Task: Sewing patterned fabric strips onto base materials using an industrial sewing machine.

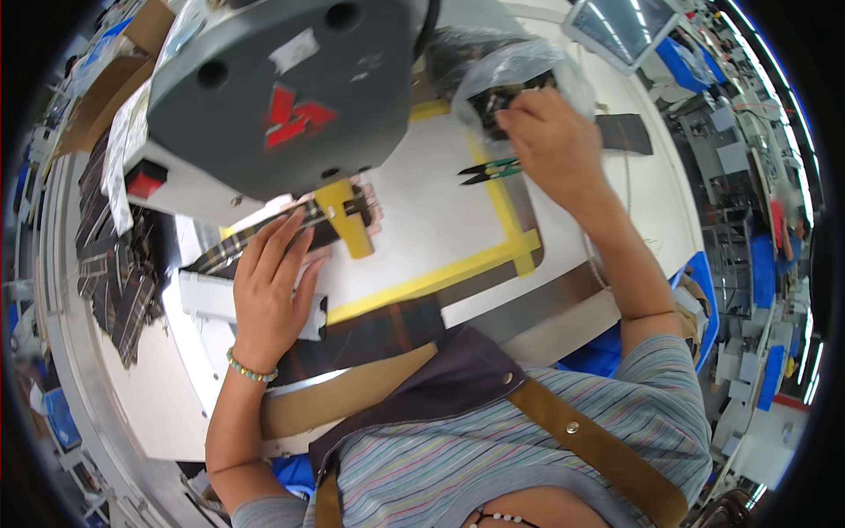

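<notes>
My left hand (275,286) lies with its fingers stretched out on a dark plaid fabric strip (224,253). The fingertips are beside a yellow clamp plate (345,220) under the grey machine head (286,97). My right hand (556,145) is at the mouth of a clear plastic bag (570,77) of small dark pieces. Its thumb and fingers are pinched together, and what they hold is too small to make out. Green-handled thread snips (489,171) point left from below this hand; I cannot tell whether the palm holds them.
Yellow tape (422,286) borders the white work plate (422,238). Plaid fabric pieces (119,282) hang in a pile at the left. A dark fabric piece (627,134) lies right of my right wrist. A screen (623,28) stands at the back right, and blue bins (700,308) flank the table.
</notes>
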The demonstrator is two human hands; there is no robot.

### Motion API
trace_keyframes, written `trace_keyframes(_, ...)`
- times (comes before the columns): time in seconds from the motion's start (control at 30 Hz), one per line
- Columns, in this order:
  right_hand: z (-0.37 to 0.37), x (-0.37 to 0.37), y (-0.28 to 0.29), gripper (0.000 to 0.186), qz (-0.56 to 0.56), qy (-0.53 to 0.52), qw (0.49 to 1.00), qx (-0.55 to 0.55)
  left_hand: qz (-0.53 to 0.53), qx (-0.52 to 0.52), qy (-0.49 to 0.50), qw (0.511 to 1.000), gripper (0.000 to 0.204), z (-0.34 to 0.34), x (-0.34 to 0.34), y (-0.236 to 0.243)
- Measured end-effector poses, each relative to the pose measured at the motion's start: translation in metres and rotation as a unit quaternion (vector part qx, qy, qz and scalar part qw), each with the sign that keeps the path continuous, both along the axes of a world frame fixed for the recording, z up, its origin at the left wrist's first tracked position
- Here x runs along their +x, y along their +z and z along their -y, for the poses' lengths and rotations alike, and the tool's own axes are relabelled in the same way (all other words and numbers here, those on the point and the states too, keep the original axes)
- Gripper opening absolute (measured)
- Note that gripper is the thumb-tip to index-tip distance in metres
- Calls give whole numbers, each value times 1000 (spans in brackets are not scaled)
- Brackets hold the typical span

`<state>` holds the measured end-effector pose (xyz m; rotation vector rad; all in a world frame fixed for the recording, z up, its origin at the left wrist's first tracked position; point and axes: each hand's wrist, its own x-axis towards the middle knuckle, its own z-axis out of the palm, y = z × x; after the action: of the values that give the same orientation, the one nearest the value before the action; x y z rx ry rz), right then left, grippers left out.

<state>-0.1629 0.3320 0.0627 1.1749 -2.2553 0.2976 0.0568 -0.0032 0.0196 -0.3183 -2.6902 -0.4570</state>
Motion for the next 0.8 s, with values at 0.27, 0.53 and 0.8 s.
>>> trace_keyframes(0.27, 41, 79, 3, 25, 24, 323, 946, 34, 352, 672, -31, 651, 35, -51, 0, 27)
trace_keyframes(0.53, 58, 87, -37, 24, -29, 414, 909, 30, 371, 654, -18, 660, 15, -51, 2, -7)
trace_keyframes(0.8, 103, 28, -57, 26, -81, 352, 932, 43, 8, 227, 35, 973, 19, -14, -24, -10)
